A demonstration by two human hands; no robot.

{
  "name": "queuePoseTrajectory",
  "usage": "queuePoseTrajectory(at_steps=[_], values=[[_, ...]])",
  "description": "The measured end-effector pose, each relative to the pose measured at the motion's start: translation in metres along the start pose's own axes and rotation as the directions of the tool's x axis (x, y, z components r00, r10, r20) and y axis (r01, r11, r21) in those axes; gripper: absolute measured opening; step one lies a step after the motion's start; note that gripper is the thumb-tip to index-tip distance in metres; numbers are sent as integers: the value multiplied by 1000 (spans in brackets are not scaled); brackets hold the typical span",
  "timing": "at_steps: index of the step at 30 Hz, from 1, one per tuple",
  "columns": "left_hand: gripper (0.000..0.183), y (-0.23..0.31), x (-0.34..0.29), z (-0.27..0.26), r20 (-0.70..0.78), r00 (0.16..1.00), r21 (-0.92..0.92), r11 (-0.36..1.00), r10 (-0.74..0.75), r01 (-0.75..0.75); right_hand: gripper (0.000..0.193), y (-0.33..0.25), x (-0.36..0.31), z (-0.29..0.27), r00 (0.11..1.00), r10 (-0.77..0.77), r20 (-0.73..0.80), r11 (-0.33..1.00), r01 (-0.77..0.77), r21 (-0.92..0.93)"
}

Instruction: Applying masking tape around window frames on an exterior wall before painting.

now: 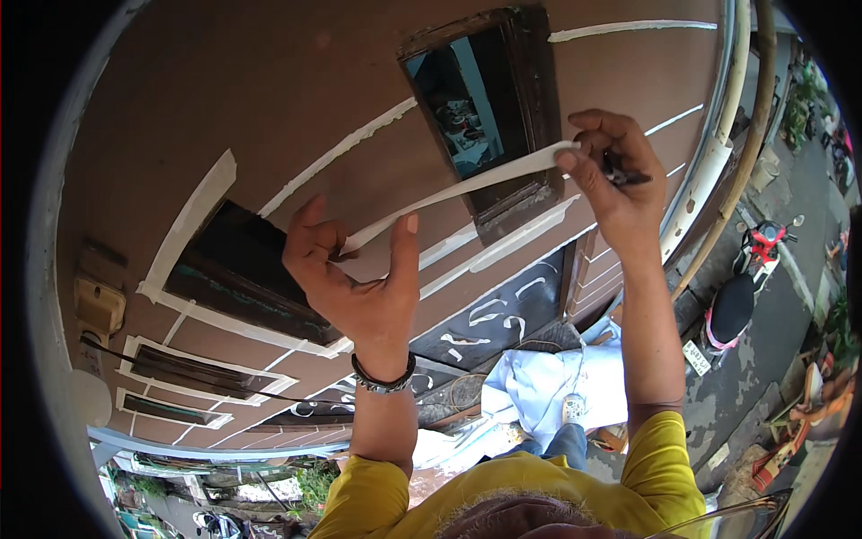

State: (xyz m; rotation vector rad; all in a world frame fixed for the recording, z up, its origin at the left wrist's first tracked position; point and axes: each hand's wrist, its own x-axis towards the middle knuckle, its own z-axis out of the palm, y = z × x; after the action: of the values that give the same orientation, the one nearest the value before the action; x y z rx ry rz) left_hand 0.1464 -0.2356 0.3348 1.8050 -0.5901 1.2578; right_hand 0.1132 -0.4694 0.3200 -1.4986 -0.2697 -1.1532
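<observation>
At the far left of the brown wall I see one beige box, its inside hidden from me. Beside it are two narrow openings, each edged in white, and a black cable crosses the nearer side of the wall there. Next comes one larger dark window opening with broad white bands on its edges.

In front of it is the person's left hand, one dark bracelet on the wrist. Its fingers are curled at one end of a single white strip and the thumb stands apart from them; I cannot tell whether they grip it. The strip slants up to the right, stretched in the air between both hands, before the wall.

Behind the strip is one tall glazed window, showing pale blue and a clutter of small things in the glass. Nearer, at least five pale curled scraps lie on a dark panel, with a whitish-blue sheet and one shoe beyond the person's yellow shirt.

The right hand pinches the strip's other end between thumb and finger, with one small dark object in its fingers. Farther right stand one pale pipe, one brown pole and one red-and-white scooter.
</observation>
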Motion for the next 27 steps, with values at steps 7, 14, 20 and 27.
queuePoseTrajectory(at_steps=[7, 14, 20, 27], values=[[22, 24, 42, 15, -31, 994, -39, 994, 104, -105, 25, 8, 64, -25, 988, -146, 48, 969, 153, -196], [8, 41, 75, 22, 21, 980, 93, 975, 199, -200, 21, -29, 113, -15, 995, -17, 97, 998, 23, -58], [8, 37, 84, 39, 14, 935, 90, 930, 355, -355, 31, 21, 142, -41, 974, -142, 175, 923, 194, -333], [10, 27, 97, 48, -7, 974, -18, 974, 225, -225, 31, 25, 147, -32, 981, -83, 174, 950, 131, -284]])
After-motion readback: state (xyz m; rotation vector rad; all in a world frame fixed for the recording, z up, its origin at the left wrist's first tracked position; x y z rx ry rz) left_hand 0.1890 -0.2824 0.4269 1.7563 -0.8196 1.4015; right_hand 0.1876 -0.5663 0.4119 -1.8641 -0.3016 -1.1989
